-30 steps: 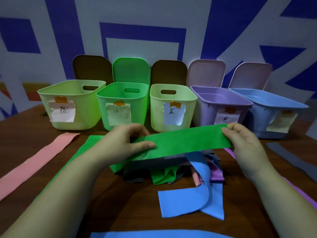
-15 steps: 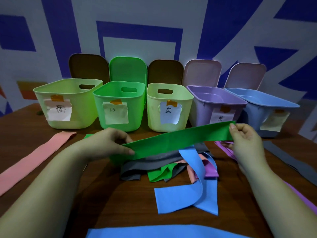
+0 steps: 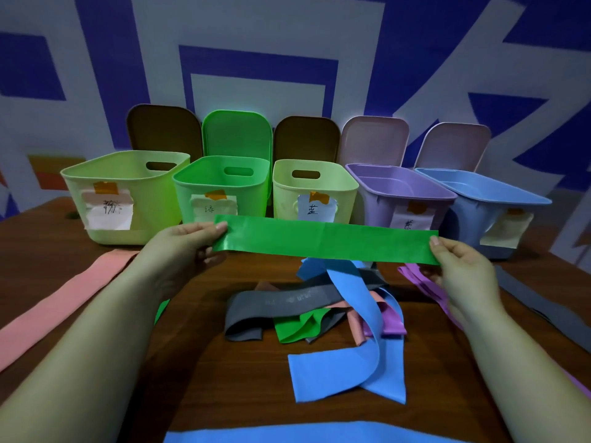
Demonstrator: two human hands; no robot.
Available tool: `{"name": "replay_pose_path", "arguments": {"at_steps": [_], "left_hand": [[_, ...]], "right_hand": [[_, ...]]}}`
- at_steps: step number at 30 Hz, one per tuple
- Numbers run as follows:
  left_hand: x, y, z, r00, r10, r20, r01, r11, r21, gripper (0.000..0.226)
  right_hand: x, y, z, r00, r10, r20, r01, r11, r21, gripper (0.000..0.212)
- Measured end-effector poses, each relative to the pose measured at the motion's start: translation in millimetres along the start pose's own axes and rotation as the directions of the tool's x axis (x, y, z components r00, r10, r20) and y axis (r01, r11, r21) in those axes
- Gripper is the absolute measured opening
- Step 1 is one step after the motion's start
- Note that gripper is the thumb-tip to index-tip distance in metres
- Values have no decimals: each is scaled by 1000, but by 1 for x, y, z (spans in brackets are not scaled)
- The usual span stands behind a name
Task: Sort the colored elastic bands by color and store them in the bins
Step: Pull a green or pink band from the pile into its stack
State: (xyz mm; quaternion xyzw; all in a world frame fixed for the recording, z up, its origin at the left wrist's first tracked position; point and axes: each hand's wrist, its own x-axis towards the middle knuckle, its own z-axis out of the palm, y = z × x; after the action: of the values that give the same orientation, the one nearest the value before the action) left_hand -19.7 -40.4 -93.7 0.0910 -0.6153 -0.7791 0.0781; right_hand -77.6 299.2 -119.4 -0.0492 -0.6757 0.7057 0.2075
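Hands are pinching the green band (image 3: 323, 239) flat above the table (image 3: 243, 372), left hand (image 3: 185, 247) and right hand (image 3: 460, 266) gripping opposite ends, before the green bin (image 3: 220, 187).

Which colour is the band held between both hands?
Green, seen clearly in the head view.

Bare forearms — no sleeves, rings
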Motion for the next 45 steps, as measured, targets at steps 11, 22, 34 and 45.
{"name": "replay_pose_path", "arguments": {"at_steps": [11, 22, 34, 45], "left_hand": [[-2, 13, -3, 920, 126, -371, -229, 941, -248, 6], [-46, 52, 30, 893, 364, -264, -415, 894, -171, 9], [-111, 69, -44, 911, 381, -161, -290, 866, 408, 2], [-161, 7, -131, 982, 93, -167, 22, 814, 581, 19]], "right_hand": [[-17, -23, 9, 840, 236, 488, -315, 945, 84, 21], [-18, -37, 10, 925, 206, 320, -208, 978, -28, 10], [-22, -51, 41, 949, -53, 312, 151, 942, -300, 17], [-58, -41, 161, 780, -205, 592, 592, 549, -590, 22]]}}
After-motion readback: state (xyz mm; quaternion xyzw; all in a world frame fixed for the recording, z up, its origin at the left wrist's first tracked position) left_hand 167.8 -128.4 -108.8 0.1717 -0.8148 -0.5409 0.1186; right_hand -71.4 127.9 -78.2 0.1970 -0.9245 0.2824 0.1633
